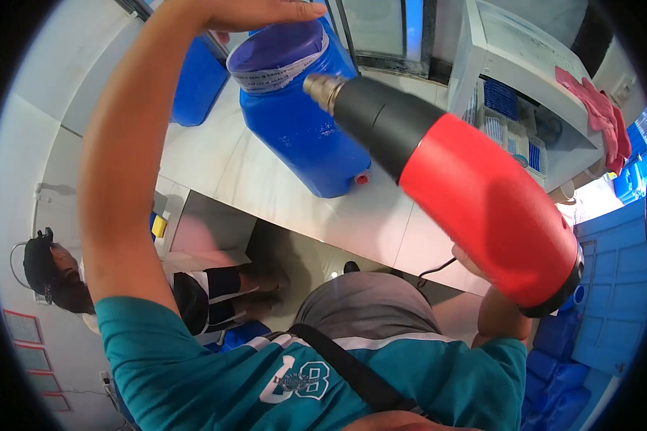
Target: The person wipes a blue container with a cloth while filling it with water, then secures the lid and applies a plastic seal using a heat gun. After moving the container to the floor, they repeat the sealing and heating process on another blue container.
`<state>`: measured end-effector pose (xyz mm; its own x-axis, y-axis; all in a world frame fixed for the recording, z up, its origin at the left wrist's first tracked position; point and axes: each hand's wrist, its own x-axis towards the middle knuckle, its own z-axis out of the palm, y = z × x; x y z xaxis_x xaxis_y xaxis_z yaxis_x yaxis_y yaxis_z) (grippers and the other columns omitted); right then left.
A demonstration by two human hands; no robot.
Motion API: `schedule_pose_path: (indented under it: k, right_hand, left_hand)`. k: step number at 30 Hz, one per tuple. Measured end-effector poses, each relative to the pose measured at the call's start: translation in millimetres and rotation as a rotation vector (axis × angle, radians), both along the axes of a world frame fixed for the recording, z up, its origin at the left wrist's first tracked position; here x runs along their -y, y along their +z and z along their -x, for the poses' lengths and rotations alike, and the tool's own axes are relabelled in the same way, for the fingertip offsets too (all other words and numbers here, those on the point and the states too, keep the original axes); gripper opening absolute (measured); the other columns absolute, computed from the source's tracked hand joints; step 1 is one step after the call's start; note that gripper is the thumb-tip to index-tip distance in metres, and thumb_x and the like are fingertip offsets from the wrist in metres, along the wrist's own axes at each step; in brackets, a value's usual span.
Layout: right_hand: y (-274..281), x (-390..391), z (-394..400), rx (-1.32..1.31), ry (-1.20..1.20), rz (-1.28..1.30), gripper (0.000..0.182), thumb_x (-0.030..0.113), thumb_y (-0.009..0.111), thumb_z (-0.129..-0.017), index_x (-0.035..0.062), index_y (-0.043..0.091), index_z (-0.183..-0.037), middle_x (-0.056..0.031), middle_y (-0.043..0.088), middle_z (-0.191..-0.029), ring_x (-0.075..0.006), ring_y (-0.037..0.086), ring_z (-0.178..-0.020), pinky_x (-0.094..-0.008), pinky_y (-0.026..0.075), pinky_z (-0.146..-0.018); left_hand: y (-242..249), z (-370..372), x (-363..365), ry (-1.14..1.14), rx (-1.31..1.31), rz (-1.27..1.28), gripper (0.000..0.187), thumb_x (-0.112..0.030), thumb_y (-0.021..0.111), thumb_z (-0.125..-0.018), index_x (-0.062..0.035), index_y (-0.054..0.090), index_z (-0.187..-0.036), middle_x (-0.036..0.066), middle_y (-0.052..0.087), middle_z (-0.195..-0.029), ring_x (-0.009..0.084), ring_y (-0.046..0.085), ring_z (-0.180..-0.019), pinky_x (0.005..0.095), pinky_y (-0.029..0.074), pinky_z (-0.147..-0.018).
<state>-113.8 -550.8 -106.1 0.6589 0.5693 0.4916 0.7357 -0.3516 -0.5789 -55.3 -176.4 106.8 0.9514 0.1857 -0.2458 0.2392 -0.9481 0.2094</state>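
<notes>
A red and black heat gun point(482, 205) fills the right of the view, its metal nozzle point(323, 92) pointing at the neck of a blue water jug point(295, 136). My right hand point(469, 263) is closed on the heat gun from below, mostly hidden behind its body. The jug stands on the counter with a wide purple cap point(279, 44). Around the cap runs a clear printed seal band point(284, 72). A small red spigot point(363, 177) sits low on the jug's side. My left hand point(266, 11) reaches over the jug's top, thumb stretched out, partly cut by the frame edge.
Another blue jug point(198, 86) stands left on the white tiled counter point(226, 172). A white cabinet point(532, 65) at right holds small baskets, with a pink cloth point(593, 108) over its edge. A black cord point(437, 270) trails below the gun. Someone in a black cap point(39, 262) is at left.
</notes>
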Motion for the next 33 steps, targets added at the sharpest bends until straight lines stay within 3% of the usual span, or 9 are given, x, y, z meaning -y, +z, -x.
schedule_pose_path:
  k: [2, 6, 8, 15, 17, 18, 20, 30, 33]
  right_hand:
    - [1.0, -13.4, -4.4, -0.004, 0.001, -0.015, 0.03, 0.016, 0.056, -0.099, -0.0004, 0.061, -0.124, -0.0073, 0.067, -0.105, -0.0138, 0.065, -0.092, -0.0295, 0.053, -0.084]
    - [-3.5, -5.3, -1.2, -0.018, -0.01, -0.033, 0.03, 0.016, 0.056, -0.099, -0.0004, 0.061, -0.124, -0.0075, 0.067, -0.104, -0.014, 0.065, -0.091, -0.0296, 0.053, -0.084]
    - [-3.9, -2.3, 3.7, -0.026, -0.018, -0.045, 0.03, 0.016, 0.057, -0.098, -0.0004, 0.061, -0.124, -0.0076, 0.067, -0.104, -0.0141, 0.065, -0.091, -0.0297, 0.053, -0.083]
    - [-2.2, 5.2, -4.7, -0.057, -0.038, -0.138, 0.03, 0.015, 0.058, -0.098, -0.0005, 0.062, -0.123, -0.008, 0.067, -0.103, -0.0144, 0.065, -0.09, -0.0299, 0.053, -0.082]
    - [-0.1, 8.0, -8.1, -0.101, -0.05, -0.172, 0.03, 0.015, 0.058, -0.097, -0.0005, 0.062, -0.123, -0.0081, 0.067, -0.103, -0.0145, 0.065, -0.09, -0.03, 0.053, -0.082]
    - [-4.6, 9.2, -2.4, -0.125, -0.045, -0.18, 0.03, 0.015, 0.059, -0.097, -0.0006, 0.062, -0.123, -0.0082, 0.067, -0.103, -0.0146, 0.065, -0.089, -0.03, 0.053, -0.082]
    - [-9.3, 5.8, 6.8, -0.121, -0.034, -0.183, 0.03, 0.015, 0.059, -0.097, -0.0006, 0.062, -0.123, -0.0083, 0.067, -0.103, -0.0147, 0.065, -0.089, -0.0301, 0.053, -0.081]
    - [-15.4, -9.9, 21.9, -0.095, -0.018, -0.184, 0.03, 0.014, 0.061, -0.096, -0.0007, 0.062, -0.122, -0.0088, 0.068, -0.102, -0.0152, 0.065, -0.088, -0.0304, 0.053, -0.08]
    - [-15.5, -13.9, 27.6, -0.096, -0.018, -0.186, 0.03, 0.013, 0.061, -0.095, -0.0007, 0.063, -0.122, -0.009, 0.068, -0.101, -0.0153, 0.065, -0.087, -0.0305, 0.053, -0.079]
  left_hand:
    - [-15.3, -36.8, -36.7, -0.179, -0.017, -0.147, 0.083, -0.064, 0.061, -0.09, -0.0091, 0.045, -0.151, 0.02, 0.05, -0.149, 0.0342, 0.047, -0.139, 0.0463, 0.036, -0.116]
    - [8.8, -0.8, 1.3, -0.386, -0.094, -0.158, 0.089, -0.07, 0.054, -0.092, -0.0081, 0.039, -0.154, 0.023, 0.047, -0.151, 0.037, 0.046, -0.139, 0.0466, 0.035, -0.117]
    - [-1.2, -20.6, -13.4, -0.268, -0.198, -0.332, 0.086, -0.07, 0.047, -0.095, -0.007, 0.039, -0.153, 0.024, 0.048, -0.15, 0.0381, 0.047, -0.138, 0.0469, 0.037, -0.116]
    - [-4.4, -24.3, -15.3, 0.069, -0.255, -0.366, 0.075, -0.064, 0.041, -0.1, -0.0085, 0.042, -0.152, 0.023, 0.051, -0.147, 0.0384, 0.051, -0.135, 0.0456, 0.043, -0.111]
    - [-17.0, -21.1, -36.5, -0.074, 0.127, -0.323, 0.07, -0.06, 0.043, -0.101, -0.0092, 0.048, -0.148, 0.019, 0.052, -0.148, 0.0353, 0.052, -0.134, 0.0443, 0.043, -0.111]
    - [-13.1, -8.0, -25.8, -0.071, 0.131, -0.324, 0.07, -0.06, 0.043, -0.101, -0.0092, 0.048, -0.148, 0.019, 0.052, -0.148, 0.0353, 0.052, -0.134, 0.0443, 0.043, -0.111]
    - [-11.9, 26.7, -3.9, -0.181, 0.323, 0.062, 0.062, -0.053, 0.047, -0.102, -0.0096, 0.052, -0.145, 0.014, 0.054, -0.146, 0.0319, 0.052, -0.134, 0.044, 0.043, -0.11]
    - [-18.7, 40.2, -0.9, -0.329, 0.242, 0.307, 0.055, -0.042, 0.048, -0.103, -0.0108, 0.049, -0.149, 0.015, 0.051, -0.147, 0.0313, 0.045, -0.139, 0.0431, 0.036, -0.116]
    - [-53.6, -5.5, -44.8, -0.592, 0.202, 0.201, 0.055, -0.043, 0.046, -0.104, -0.0121, 0.049, -0.149, 0.018, 0.044, -0.152, 0.0332, 0.039, -0.143, 0.0432, 0.029, -0.12]
